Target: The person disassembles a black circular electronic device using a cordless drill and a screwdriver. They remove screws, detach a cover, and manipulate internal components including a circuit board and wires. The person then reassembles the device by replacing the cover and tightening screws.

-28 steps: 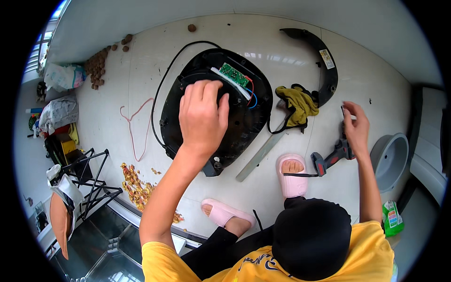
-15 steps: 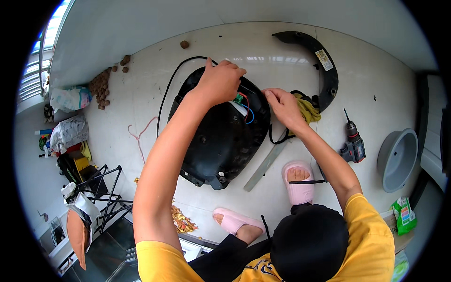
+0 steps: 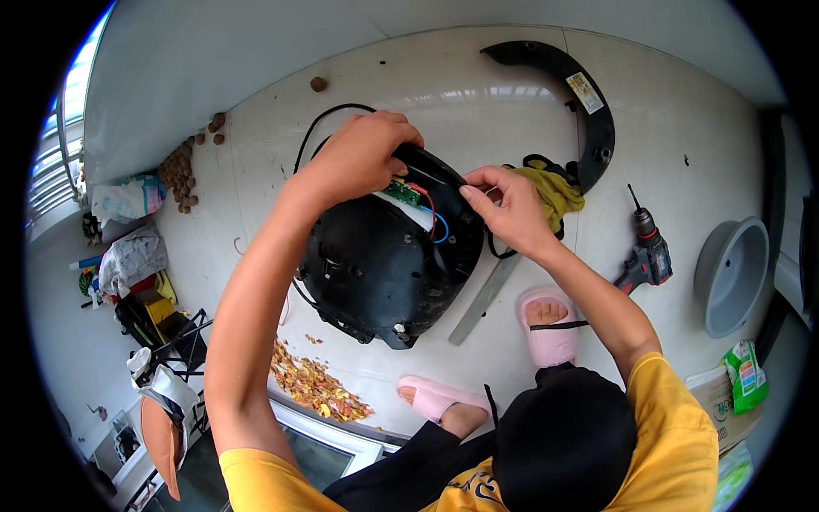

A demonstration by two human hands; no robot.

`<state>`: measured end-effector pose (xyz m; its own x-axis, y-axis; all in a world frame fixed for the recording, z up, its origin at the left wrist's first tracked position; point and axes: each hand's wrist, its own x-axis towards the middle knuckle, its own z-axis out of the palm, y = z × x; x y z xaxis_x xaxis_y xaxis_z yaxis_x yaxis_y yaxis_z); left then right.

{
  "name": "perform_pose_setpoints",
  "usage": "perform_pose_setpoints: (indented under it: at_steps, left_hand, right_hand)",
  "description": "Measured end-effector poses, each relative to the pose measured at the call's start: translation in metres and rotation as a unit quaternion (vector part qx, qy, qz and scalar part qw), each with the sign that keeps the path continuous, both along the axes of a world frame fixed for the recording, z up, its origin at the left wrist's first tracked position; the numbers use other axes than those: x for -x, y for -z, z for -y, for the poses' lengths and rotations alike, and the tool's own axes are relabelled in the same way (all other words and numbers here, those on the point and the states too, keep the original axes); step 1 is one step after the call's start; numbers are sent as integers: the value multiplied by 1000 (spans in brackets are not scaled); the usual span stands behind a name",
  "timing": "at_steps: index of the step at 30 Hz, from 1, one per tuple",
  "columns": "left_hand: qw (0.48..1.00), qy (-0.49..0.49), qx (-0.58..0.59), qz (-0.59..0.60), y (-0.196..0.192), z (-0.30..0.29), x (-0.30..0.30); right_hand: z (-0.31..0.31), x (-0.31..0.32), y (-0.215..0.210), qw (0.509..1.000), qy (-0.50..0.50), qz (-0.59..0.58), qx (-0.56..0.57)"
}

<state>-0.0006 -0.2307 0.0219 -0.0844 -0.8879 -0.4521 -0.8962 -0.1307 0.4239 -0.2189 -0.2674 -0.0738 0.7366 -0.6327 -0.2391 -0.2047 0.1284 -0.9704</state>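
Right hand (image 3: 514,210) pinches the rim of the black housing (image 3: 367,264). Left hand (image 3: 367,152) curls over its far edge by the circuit board (image 3: 403,192); can't tell from here if gripping.

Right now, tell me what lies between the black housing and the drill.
In the head view: the grey strip, the olive cloth and the right forearm crossing above.

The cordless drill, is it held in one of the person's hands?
No, the cordless drill lies on the floor, while the left hand and the right hand are both at the black shell.
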Motion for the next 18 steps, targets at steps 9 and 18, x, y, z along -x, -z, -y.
perform_pose_setpoints:
  at_steps: [9, 18]
  left_hand:
    - [995, 63, 74, 31, -33, -18, 8]
    - [998, 42, 54, 2, -30, -10, 12]
  right_hand:
    - [-12, 0, -37, 999, 18, 17, 24]
    - [26, -13, -46, 982, -118, 14, 144]
